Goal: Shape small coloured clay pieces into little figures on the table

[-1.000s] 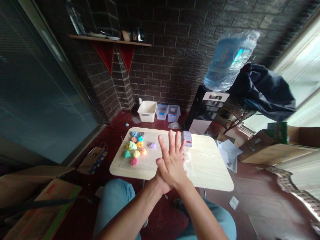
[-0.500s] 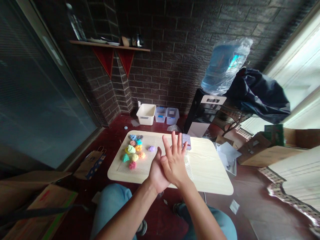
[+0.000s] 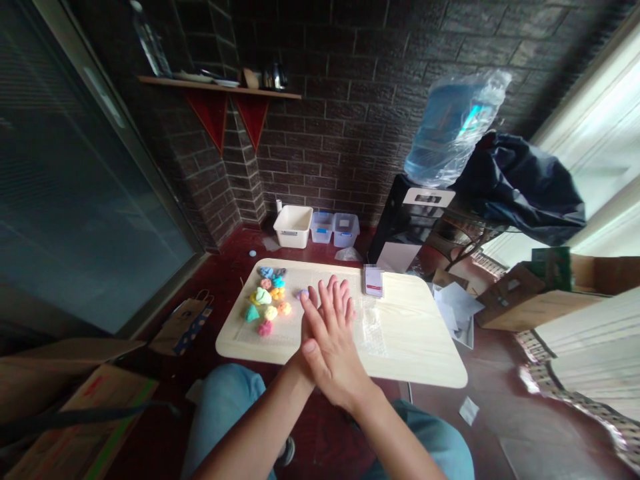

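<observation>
My two hands are held palm to palm above the near edge of a light wooden table [image 3: 425, 353], fingers stretched out. My right hand [image 3: 330, 340] lies on top and covers most of my left hand [image 3: 306, 319]. Whether anything sits between the palms is hidden. Several small coloured clay lumps [image 3: 267, 300] lie on a clear textured mat [image 3: 295, 333] to the left of the hands. A purple lump [image 3: 301, 293] peeks out just beyond my left fingers.
A small white-and-red box [image 3: 373, 280] lies at the table's far side, with a crumpled plastic sheet [image 3: 373, 330] beside my hands. White and clear bins [image 3: 294, 225] stand by the brick wall. A water dispenser [image 3: 415, 220] and cardboard boxes [image 3: 525, 293] stand to the right.
My right hand slid back toward me over the left palm, and the fingers of both hands now line up more closely. The view shifted slightly.
</observation>
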`<state>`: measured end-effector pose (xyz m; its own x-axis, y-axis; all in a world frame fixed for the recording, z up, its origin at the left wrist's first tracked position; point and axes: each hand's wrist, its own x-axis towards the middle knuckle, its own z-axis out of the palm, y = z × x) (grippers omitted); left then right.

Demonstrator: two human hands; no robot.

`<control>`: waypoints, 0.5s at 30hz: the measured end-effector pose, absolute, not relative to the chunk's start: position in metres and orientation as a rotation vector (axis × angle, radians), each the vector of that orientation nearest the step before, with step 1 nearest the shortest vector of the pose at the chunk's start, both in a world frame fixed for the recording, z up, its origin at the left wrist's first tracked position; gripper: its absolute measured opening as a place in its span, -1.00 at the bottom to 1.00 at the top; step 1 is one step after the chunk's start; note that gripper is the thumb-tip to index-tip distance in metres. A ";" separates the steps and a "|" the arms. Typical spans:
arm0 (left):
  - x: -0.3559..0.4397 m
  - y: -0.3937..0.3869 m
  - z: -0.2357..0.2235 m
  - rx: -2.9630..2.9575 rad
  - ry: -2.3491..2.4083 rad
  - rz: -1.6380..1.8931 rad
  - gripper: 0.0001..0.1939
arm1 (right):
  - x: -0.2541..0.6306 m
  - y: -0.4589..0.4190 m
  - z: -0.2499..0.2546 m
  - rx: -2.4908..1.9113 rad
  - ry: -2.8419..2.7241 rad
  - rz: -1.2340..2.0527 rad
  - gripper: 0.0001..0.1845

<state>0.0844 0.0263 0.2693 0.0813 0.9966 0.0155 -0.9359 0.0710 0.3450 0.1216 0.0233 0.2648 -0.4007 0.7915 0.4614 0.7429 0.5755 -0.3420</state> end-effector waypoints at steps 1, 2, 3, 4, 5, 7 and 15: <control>0.087 0.024 0.269 0.271 0.265 1.610 -0.31 | 0.120 0.023 0.266 -1.208 -2.217 0.112 -0.36; 0.088 0.022 0.268 0.257 0.272 1.671 -0.30 | 0.119 0.024 0.267 -1.218 -2.196 0.106 -0.36; 0.087 0.023 0.268 0.264 0.278 1.589 -0.32 | 0.120 0.027 0.267 -1.246 -2.165 0.098 -0.36; 0.084 0.025 0.268 0.279 0.277 1.457 -0.35 | 0.122 0.030 0.267 -1.284 -2.130 0.090 -0.36; 0.080 0.028 0.268 0.293 0.275 1.308 -0.37 | 0.125 0.033 0.266 -1.320 -2.102 0.084 -0.37; 0.073 0.035 0.267 0.302 0.265 1.124 -0.39 | 0.129 0.035 0.262 -1.353 -2.096 0.082 -0.38; 0.083 0.022 0.247 0.285 0.289 1.283 -0.41 | 0.123 0.027 0.265 -1.280 -2.152 0.034 -0.35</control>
